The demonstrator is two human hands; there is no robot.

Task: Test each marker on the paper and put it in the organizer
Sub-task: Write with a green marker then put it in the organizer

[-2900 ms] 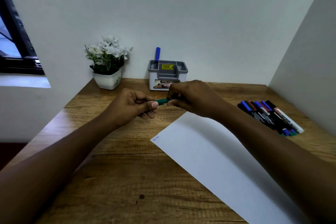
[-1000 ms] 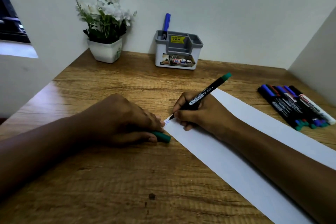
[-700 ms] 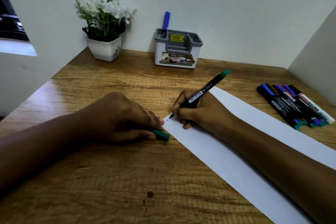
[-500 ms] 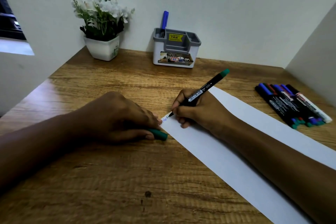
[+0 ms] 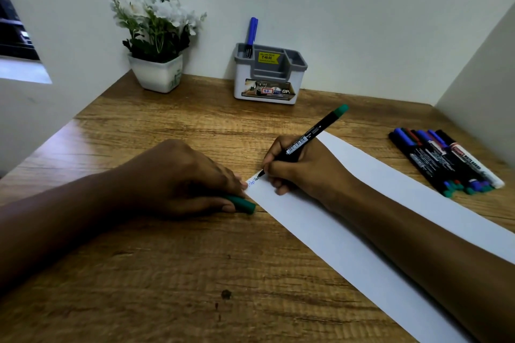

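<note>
My right hand [image 5: 302, 167] grips a black marker with a green end [image 5: 309, 135], its tip touching the near-left corner of the white paper [image 5: 328, 228], where small blue and green writing shows. My left hand [image 5: 181, 178] rests on the table beside that corner, fingertips on the paper's edge, closed over the green cap [image 5: 242, 203]. The grey-and-white organizer [image 5: 269, 78] stands at the back wall with one blue marker [image 5: 251, 36] upright in its left slot. Several more markers [image 5: 443, 161] lie in a row at the right.
A white pot of white flowers [image 5: 157, 42] stands at the back left. The wooden table [image 5: 156, 273] sits in a corner, with walls behind and at the right. A window is at the far left.
The marker was uncapped, both hands dropped to the paper's corner, and the tip has been writing there, moving slightly rightward. The left hand stays still with the cap.
</note>
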